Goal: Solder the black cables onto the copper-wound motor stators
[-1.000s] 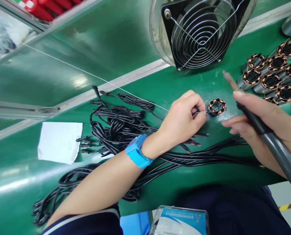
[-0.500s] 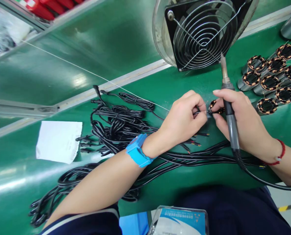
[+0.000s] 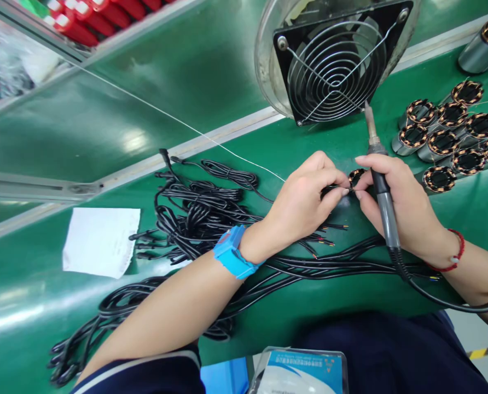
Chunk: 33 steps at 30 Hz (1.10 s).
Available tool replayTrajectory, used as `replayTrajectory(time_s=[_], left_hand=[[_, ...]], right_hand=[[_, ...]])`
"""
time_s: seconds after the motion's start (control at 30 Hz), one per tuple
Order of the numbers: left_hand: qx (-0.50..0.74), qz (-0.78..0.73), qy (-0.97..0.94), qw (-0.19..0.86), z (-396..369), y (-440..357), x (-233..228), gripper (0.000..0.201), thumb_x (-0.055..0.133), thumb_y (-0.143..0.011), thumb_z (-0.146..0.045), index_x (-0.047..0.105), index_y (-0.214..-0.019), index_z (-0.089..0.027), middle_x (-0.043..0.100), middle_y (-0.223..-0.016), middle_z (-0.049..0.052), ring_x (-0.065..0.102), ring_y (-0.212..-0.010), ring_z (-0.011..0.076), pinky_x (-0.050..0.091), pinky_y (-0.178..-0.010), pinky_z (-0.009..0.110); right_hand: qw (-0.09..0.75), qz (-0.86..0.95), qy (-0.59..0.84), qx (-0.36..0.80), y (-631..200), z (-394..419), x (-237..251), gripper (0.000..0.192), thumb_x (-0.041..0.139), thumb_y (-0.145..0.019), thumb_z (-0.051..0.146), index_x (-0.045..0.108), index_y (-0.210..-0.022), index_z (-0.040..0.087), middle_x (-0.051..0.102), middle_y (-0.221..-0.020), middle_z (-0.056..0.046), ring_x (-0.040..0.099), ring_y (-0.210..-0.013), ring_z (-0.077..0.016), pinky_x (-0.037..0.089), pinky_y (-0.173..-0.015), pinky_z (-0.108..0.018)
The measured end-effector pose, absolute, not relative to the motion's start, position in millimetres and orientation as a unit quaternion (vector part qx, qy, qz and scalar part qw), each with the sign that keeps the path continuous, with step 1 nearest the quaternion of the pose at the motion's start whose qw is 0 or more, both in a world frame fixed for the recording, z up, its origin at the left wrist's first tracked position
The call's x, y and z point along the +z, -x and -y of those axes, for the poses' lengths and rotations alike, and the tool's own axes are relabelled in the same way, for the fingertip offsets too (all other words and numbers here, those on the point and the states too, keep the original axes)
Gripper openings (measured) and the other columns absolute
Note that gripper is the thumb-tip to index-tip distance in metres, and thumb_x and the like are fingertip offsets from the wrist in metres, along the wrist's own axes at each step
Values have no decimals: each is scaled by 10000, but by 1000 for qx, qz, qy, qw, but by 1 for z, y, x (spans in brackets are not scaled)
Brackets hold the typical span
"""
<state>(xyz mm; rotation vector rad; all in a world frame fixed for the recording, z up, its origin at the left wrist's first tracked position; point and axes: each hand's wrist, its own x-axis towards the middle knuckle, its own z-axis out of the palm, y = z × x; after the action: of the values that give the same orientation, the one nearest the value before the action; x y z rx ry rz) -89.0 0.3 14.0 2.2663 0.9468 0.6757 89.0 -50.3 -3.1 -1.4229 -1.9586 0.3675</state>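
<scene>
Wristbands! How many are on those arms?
2: a blue wristband just behind the left hand, and a red wristband just behind the right hand, which holds a soldering iron. I see no others.

Nothing legible: only small, seemingly Chinese characters (image 3: 302,360) on the blue-and-white badge (image 3: 299,378), too blurred.

Copper-wound core (image 3: 356,176), sitting on green bench (image 3: 264,328).
Left hand (image 3: 309,197), pinching a black cable (image 3: 328,190) just beside the core; right hand (image 3: 404,200), gripping a soldering iron (image 3: 385,208), tip pointing far, thumb and finger reaching to the core; black cable bundles (image 3: 198,210), lying at left; white paper (image 3: 100,241), resting farther left; grilled fan (image 3: 336,83), facing near from the far side; copper-wound cylinders (image 3: 443,142), standing clustered at right.
</scene>
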Motion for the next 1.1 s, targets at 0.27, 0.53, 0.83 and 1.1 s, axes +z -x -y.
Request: replayTrajectory(time_s=[0.27, 0.53, 0.83, 1.1], left_hand=[[158, -432, -717, 523, -12, 98, 17, 236, 595, -786, -129, 537, -1012, -165, 592, -880, 8, 519, -570, 49, 447, -528, 192], [168, -503, -558, 638, -21, 98, 29, 151, 639, -752, -253, 591, -662, -142, 565, -610, -26, 389, -488, 36, 287, -461, 183], [209, -516, -517, 650, -15, 88, 14, 200, 775, -621, -310, 692, -664, -133, 653, -649, -11, 517, -616, 83, 429, -639, 230], [194, -497, -538, 653, -17, 90, 16, 202, 700, -703, -310, 621, -641, -134, 579, -600, -32, 390, -521, 42, 287, -498, 193]], right_hand=[[360, 749, 531, 169, -92, 49, -6, 549, 561, -838, 158, 371, -1331, 309, 651, -1114, -31, 597, -1071, -273, 500, -924, -499], [321, 766, 533, 159, -88, 47, -12, 531, 548, -818, 163, 428, -1319, 290, 668, -1076, -35, 591, -995, -274, 500, -853, -479], [310, 785, 516, 145, -89, 51, -11, 531, 538, -810, 149, 434, -1320, 252, 666, -1081, -59, 592, -980, -255, 489, -839, -444], [337, 778, 515, 124, -87, 48, -8, 521, 582, -852, 209, 395, -1334, 273, 663, -1125, -48, 582, -993, -274, 495, -833, -449]])
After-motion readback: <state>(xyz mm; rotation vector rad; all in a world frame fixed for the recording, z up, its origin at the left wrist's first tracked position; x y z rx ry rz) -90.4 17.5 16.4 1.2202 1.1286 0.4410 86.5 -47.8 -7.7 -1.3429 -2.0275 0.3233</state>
